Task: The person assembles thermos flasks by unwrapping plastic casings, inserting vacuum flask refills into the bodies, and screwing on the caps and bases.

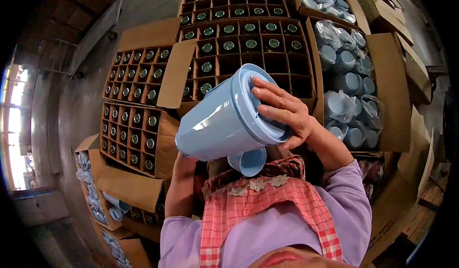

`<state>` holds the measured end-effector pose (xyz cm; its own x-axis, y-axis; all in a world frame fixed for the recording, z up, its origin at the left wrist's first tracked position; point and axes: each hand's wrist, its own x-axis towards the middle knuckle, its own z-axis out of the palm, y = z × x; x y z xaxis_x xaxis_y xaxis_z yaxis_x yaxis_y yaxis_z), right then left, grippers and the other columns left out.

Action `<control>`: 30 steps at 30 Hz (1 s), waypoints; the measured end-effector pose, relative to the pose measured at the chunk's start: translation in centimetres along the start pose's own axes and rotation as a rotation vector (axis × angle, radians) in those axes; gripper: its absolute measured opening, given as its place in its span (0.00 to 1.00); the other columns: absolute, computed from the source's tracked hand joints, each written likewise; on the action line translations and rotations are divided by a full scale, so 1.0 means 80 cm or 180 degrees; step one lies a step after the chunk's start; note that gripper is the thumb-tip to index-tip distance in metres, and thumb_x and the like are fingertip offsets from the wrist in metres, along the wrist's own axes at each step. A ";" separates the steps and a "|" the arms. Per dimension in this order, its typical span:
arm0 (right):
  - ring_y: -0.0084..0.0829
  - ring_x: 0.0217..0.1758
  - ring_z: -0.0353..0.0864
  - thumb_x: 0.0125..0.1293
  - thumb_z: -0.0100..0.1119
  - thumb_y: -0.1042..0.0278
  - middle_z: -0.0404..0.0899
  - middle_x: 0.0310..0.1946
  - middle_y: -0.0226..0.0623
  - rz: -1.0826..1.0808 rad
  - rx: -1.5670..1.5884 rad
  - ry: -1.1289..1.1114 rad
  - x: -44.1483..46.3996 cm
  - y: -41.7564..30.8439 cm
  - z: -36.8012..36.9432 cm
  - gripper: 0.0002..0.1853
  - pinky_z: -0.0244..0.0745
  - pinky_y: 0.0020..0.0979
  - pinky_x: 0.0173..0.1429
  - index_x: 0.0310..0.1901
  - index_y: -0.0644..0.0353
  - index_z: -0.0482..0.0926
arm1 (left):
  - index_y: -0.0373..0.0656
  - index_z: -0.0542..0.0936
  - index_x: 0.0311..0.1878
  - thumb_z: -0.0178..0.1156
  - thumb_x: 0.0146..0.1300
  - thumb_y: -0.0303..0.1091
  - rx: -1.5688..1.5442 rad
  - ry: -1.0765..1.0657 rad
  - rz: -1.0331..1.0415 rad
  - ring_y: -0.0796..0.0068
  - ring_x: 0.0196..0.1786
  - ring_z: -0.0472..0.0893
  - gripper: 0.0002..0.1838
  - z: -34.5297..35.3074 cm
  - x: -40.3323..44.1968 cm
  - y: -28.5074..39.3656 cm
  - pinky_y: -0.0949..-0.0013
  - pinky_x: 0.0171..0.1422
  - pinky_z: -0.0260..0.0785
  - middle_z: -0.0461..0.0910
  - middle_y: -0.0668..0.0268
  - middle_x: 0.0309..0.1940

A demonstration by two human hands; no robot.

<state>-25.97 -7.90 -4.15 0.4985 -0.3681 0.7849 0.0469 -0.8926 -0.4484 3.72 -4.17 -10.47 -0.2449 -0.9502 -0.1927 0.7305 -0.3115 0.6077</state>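
A light-blue plastic pitcher [215, 115] is held tilted in front of my chest, its lidded end up toward the right. My right hand [282, 110] grips the round lid [260, 101] at that end, fingers spread over its top and thumb near the rim. My left forearm reaches up to the pitcher's base; my left hand is hidden behind it, and its fingers do not show. Part of a handle [209, 86] juts from the pitcher's far side. Below the pitcher, close to my checked apron [258, 191], is a light-blue cup [248, 162].
Ahead, divided cartons [251, 60] hold glass items with round tops in some cells. More filled divided cartons [126, 134] stand at left. To the right, an open box [392, 91] holds light-blue cups [342, 103], some in plastic bags. Cardboard flaps [177, 74] stick out between the boxes.
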 end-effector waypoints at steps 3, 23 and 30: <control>0.55 0.69 0.55 0.57 0.49 0.35 0.59 0.64 0.54 0.0294 0.0133 0.0135 -0.008 0.009 -0.006 0.41 0.50 0.49 0.69 0.60 0.66 0.67 | 0.38 0.69 0.58 0.57 0.59 0.37 -0.0082 -0.0042 0.0017 0.63 0.57 0.73 0.24 0.000 0.002 -0.003 0.60 0.59 0.68 0.72 0.57 0.56; 0.57 0.68 0.55 0.54 0.56 0.40 0.61 0.63 0.54 -0.0069 0.0081 0.0192 -0.003 -0.008 -0.006 0.35 0.49 0.53 0.68 0.56 0.60 0.73 | 0.34 0.74 0.49 0.54 0.61 0.31 0.0360 0.0012 0.0215 0.65 0.43 0.80 0.15 -0.006 0.011 -0.003 0.62 0.48 0.75 0.79 0.57 0.44; 0.48 0.71 0.53 0.52 0.62 0.44 0.58 0.66 0.50 0.1375 0.0564 0.0805 -0.024 -0.014 -0.002 0.41 0.48 0.48 0.69 0.63 0.60 0.64 | 0.33 0.75 0.47 0.54 0.60 0.31 0.0707 0.0450 0.0521 0.65 0.41 0.81 0.14 -0.022 0.013 -0.003 0.63 0.46 0.76 0.80 0.56 0.41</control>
<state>-27.08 -6.25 -5.08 0.2814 -0.7634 0.5815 0.0399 -0.5961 -0.8019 4.41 -5.08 -12.22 -0.0330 -0.9841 -0.1743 0.5920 -0.1598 0.7900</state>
